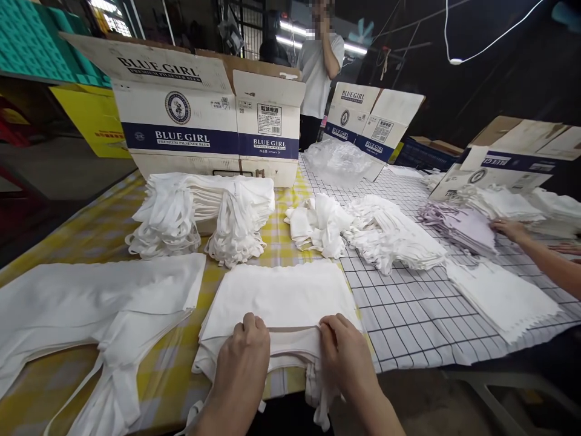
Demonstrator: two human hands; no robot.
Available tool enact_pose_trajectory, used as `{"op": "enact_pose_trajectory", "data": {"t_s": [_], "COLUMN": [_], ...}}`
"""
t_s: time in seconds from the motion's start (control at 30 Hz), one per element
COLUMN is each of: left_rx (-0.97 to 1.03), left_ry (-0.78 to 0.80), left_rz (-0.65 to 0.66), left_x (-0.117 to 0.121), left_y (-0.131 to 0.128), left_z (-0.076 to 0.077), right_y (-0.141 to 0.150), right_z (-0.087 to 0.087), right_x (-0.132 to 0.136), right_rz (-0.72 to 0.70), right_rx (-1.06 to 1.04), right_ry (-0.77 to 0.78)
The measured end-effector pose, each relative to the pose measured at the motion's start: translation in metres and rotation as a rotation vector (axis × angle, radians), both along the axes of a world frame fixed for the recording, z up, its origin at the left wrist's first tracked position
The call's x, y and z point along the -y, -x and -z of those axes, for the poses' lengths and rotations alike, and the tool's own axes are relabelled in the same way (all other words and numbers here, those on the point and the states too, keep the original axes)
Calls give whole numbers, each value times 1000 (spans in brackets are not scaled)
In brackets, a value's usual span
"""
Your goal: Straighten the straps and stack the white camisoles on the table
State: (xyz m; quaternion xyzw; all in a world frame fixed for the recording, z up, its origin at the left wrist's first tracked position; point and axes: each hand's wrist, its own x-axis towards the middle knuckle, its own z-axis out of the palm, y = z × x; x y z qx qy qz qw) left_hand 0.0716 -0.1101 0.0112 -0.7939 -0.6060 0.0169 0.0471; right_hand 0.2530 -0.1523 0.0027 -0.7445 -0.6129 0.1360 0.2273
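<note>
The left hand is nearly closed, pinching the near edge of the top white garment. This lies flat on its pile, just beyond both hands, long axis running left to right, neither hand clearly nearer. The right hand, fingers bunched, pinches the same edge farther right.

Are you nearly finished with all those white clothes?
Partly, it seems. Looks done: the neat white stack by the big box. In hand: the left hand and right hand pinch cloth on the middle white pile. Probably left: the spread-out white pile beside it. I can't count the pieces.
</note>
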Motion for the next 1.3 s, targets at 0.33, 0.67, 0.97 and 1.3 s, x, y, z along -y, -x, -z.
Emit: {"op": "enact_pose_trajectory", "data": {"t_s": [0.33,0.67,0.97,1.3], "left_rx": [471,865,889,932], "left_ry": [369,643,635,622], "left_rz": [-24,50,13,-8], "left_x": [-17,-63,-73,-64], "left_y": [33,51,52,53], "left_z": [-9,-11,-2,-4], "right_y": [-13,-25,-25,-23], "right_z": [2,7,9,7], "right_x": [-6,-26,-36,-31], "right_rz": [-71,-89,-44,4], "right_rx": [-280,-305,-288,-356], "right_ry": [-19,-52,-51,-32]}}
